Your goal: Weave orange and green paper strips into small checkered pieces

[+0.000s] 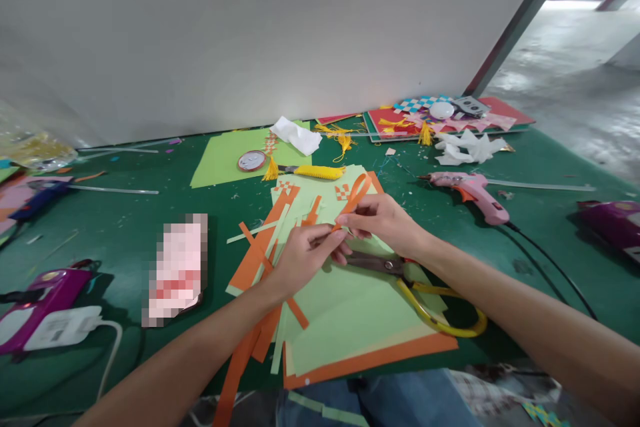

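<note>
Bent into a loop, an orange paper strip is pinched between the fingers of my right hand. My left hand is closed on the lower end of that same strip, close to the right fingertips. Under both hands lie light green paper sheets over orange sheets. Scissors with yellow handles rest on the paper, their blades partly beneath my right hand. Loose orange strips and thin green strips are scattered left of my left hand.
A pink glue gun with a black cord lies at right. Behind the hands are a yellow-handled tool, a round tin and crumpled white paper. Purple power strips sit left and right. A wall borders the table's back.
</note>
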Tool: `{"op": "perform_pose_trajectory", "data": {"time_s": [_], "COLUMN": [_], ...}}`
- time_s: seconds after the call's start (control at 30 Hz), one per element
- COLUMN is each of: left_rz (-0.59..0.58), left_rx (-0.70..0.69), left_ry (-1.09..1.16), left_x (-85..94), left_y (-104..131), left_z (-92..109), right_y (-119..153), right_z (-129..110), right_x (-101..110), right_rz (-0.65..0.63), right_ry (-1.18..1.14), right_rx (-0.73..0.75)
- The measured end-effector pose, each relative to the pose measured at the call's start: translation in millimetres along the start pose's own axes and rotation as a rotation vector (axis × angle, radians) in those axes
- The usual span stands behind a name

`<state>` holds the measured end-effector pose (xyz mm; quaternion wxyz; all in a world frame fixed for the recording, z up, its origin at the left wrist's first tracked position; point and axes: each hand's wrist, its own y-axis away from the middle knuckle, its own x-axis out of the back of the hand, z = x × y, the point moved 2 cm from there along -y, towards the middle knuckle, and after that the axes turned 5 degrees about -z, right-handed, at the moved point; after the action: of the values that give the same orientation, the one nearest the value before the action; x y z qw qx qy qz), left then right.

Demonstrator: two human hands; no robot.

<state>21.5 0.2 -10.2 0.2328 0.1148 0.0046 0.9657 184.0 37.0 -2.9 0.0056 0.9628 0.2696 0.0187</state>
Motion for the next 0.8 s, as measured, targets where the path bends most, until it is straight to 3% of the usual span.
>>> {"op": "perform_pose_trajectory", "data": {"time_s": [0.8], "left_rz": [-0.017], "left_rx": [0.025], "left_ry": [-0.003], "left_x": [-1.7], "left_y": [0.6], "left_z": [4.9], "right_y": [0.0], "right_z": [1.7], "right_x": [-0.8], "right_rz": [0.019], "right_ry": [-0.026], "right_rx": [-0.022]}}
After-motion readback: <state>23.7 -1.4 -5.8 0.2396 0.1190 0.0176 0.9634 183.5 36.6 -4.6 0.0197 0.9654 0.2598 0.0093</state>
